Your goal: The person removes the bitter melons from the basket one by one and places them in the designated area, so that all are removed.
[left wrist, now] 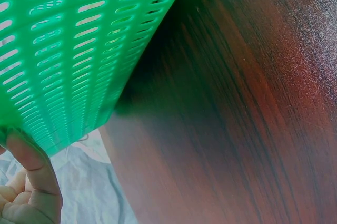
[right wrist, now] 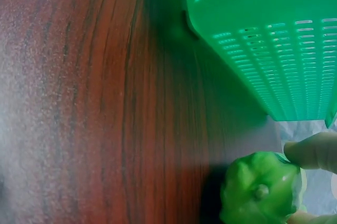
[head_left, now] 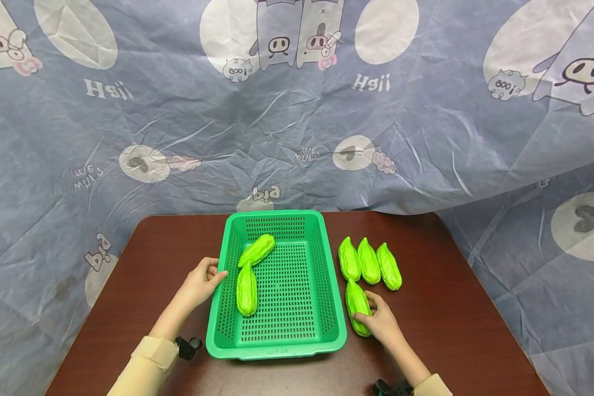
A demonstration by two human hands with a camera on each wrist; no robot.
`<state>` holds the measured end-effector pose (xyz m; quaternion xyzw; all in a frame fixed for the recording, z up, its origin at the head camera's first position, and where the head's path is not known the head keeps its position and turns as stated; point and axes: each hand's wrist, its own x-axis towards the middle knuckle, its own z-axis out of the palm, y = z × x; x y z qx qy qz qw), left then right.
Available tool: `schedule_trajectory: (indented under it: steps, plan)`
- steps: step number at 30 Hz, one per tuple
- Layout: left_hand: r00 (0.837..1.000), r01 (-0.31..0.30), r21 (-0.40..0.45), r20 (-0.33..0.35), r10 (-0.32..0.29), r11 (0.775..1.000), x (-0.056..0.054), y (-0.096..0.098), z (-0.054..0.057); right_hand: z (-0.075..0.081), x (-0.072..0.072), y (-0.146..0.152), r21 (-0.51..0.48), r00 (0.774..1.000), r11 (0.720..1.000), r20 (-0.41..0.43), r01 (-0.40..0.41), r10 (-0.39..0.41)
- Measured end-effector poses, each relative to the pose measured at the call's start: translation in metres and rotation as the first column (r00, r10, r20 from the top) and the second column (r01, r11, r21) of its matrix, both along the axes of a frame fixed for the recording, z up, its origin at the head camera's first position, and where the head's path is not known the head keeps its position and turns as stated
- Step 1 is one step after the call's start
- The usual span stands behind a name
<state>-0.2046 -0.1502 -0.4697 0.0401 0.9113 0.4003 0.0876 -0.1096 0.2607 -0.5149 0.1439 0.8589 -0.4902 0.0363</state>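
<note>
A green plastic basket [head_left: 277,351] stands on the table, and two light green bitter melons [head_left: 247,291] lie along the left of its floor. My left hand [head_left: 198,283] holds the basket's left rim, thumb at the edge; the slotted side wall [left wrist: 79,50] fills part of the left wrist view. To the right of the basket, my right hand [head_left: 380,319] grips a bitter melon [head_left: 356,305] between thumb and fingers. Its stem end [right wrist: 260,191] faces the camera in the right wrist view. Behind it, three more bitter melons [head_left: 368,262] lie side by side.
The dark brown wooden table [head_left: 450,308] extends on both sides of the basket. A grey-blue cloth [head_left: 257,126] printed with cartoon figures hangs behind the table and down its sides.
</note>
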Motion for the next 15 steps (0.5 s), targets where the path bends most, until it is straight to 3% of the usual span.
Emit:
schedule_trajectory:
  steps: [15]
  plan:
    - [1.000, 0.000, 0.000, -0.003, 0.000, 1.000, 0.0001, 0.0005, 0.0005, -0.0003, 0.0024, -0.0032, 0.054, 1.000, 0.998, 0.000, 0.012, -0.012]
